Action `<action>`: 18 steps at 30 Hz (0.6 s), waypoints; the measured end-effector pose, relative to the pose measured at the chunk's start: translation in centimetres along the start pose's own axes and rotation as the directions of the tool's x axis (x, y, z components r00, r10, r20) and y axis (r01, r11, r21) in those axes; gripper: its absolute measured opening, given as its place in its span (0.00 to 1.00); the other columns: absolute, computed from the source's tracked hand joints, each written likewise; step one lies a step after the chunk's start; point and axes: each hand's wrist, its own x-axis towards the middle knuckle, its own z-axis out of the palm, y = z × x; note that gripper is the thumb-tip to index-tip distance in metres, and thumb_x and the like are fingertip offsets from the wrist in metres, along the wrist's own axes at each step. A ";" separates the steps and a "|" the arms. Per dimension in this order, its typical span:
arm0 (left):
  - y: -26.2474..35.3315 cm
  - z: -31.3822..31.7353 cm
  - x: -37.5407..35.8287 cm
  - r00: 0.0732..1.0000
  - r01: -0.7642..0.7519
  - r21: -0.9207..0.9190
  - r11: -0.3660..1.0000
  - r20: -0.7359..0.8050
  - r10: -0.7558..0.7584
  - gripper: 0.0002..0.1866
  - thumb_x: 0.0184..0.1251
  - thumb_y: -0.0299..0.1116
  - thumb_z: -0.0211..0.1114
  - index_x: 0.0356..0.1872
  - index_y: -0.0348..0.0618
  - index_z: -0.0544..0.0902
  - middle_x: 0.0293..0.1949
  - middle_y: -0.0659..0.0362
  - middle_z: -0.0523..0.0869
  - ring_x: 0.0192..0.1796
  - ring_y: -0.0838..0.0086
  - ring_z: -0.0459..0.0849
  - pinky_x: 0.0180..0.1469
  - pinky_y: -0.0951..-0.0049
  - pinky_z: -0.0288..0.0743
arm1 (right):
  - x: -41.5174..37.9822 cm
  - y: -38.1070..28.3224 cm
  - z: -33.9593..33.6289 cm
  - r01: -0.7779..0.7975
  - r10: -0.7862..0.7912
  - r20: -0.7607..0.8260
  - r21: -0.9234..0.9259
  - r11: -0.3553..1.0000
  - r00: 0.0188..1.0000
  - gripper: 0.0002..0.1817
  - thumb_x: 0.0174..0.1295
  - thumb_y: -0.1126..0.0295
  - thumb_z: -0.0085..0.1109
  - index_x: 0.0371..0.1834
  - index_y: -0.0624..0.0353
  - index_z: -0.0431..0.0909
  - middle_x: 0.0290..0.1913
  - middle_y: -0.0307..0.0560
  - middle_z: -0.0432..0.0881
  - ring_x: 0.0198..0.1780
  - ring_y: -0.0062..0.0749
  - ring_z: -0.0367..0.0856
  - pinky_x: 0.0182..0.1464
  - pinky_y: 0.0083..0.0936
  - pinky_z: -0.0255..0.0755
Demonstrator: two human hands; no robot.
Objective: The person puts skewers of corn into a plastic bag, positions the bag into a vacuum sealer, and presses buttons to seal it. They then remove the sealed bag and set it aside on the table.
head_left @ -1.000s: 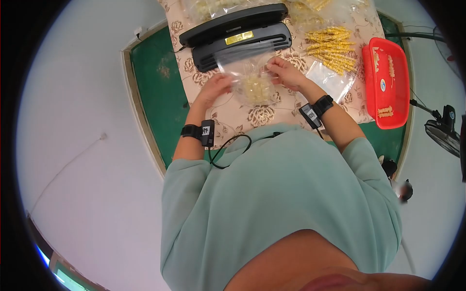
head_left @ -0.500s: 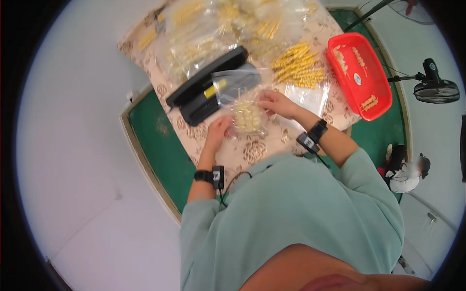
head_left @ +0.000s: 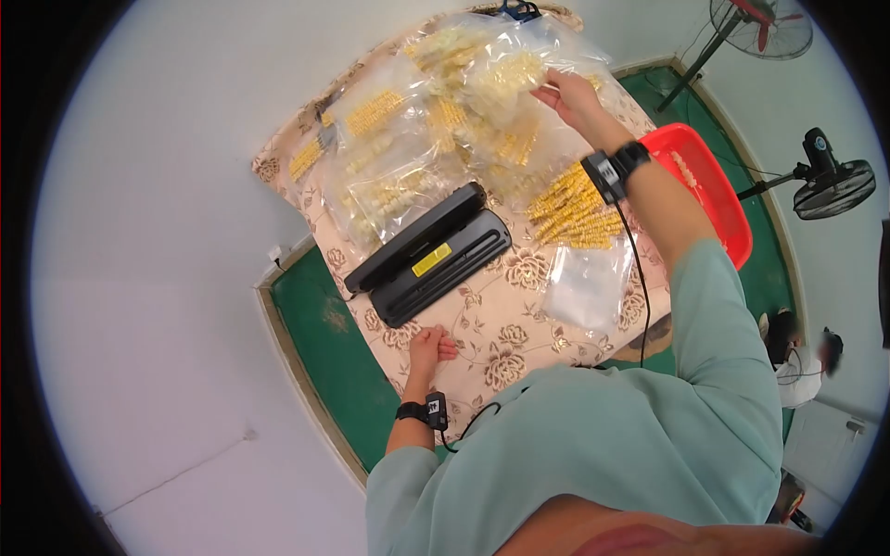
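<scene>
At the far side of the table, my right hand [head_left: 567, 95] pinches the edge of a clear plastic bag [head_left: 513, 76] with pale yellow pieces inside, over a pile of similar bags. My left hand [head_left: 431, 347] rests near the table's front edge, its fingers curled in and nothing visible in them. Just beyond it lies a black bag sealer [head_left: 440, 269] with its lid raised and a yellow label inside. Yellow beaded-looking sticks [head_left: 579, 213] lie in a heap beneath my right wrist. Nearer to me is a stack of flat clear bags [head_left: 586, 289].
Filled clear bags [head_left: 389, 185] cover the back of the flower-patterned table [head_left: 505, 366]. A red basin [head_left: 718, 199] holding pale sticks stands at the right, partly behind my forearm. Black fans [head_left: 830, 185] stand beyond it. Another person [head_left: 802, 366] is at the far right.
My right hand has carried the filled bag from the front of the table to the far pile. My left hand has let go of it. The sealer is now uncovered.
</scene>
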 end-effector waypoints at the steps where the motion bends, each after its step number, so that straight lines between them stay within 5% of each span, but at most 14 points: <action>1: 0.4 0.1 0.1 1.000 -0.010 0.001 1.000 -0.005 0.010 0.14 0.73 0.40 0.56 0.35 0.37 0.77 0.25 0.55 0.83 0.23 0.71 0.84 0.25 0.74 0.81 | 2.1 0.0 0.5 0.004 -0.004 0.009 0.006 1.000 1.000 0.11 0.64 0.78 0.50 0.45 0.76 0.68 0.45 0.56 0.76 0.40 0.46 0.82 0.43 0.32 0.84; 10: 0.8 -0.2 0.3 0.998 0.069 -0.029 0.997 0.015 -0.069 0.14 0.70 0.41 0.60 0.35 0.37 0.78 0.26 0.54 0.84 0.25 0.68 0.86 0.26 0.72 0.83 | 9.3 1.4 3.9 -0.096 0.079 -0.237 -0.061 0.993 0.968 0.13 0.62 0.83 0.49 0.47 0.81 0.65 0.47 0.62 0.74 0.41 0.53 0.83 0.37 0.33 0.87; 12: 0.7 -0.3 0.3 0.997 0.079 -0.024 0.997 0.024 -0.079 0.14 0.70 0.41 0.60 0.35 0.37 0.78 0.26 0.54 0.84 0.25 0.68 0.86 0.26 0.72 0.83 | 8.9 1.4 3.2 -0.122 0.093 -0.200 -0.135 0.983 0.975 0.12 0.62 0.82 0.52 0.45 0.82 0.66 0.43 0.63 0.77 0.45 0.52 0.83 0.46 0.30 0.85; 16: 0.3 -0.4 0.9 0.998 0.064 -0.021 0.998 0.017 -0.063 0.14 0.70 0.39 0.60 0.34 0.37 0.78 0.26 0.54 0.84 0.24 0.68 0.85 0.26 0.72 0.83 | 5.2 0.2 0.6 -0.080 0.052 -0.204 -0.133 0.988 0.978 0.15 0.64 0.80 0.54 0.49 0.80 0.66 0.45 0.62 0.78 0.47 0.49 0.83 0.47 0.31 0.85; 18: 0.2 -0.5 0.9 0.999 0.049 -0.035 0.998 0.022 -0.049 0.13 0.70 0.39 0.60 0.34 0.38 0.78 0.25 0.55 0.84 0.23 0.69 0.84 0.26 0.72 0.83 | 2.5 -0.5 -2.4 0.034 -0.037 -0.008 -0.262 0.964 0.999 0.18 0.65 0.75 0.56 0.54 0.77 0.67 0.46 0.59 0.79 0.47 0.42 0.84 0.50 0.30 0.83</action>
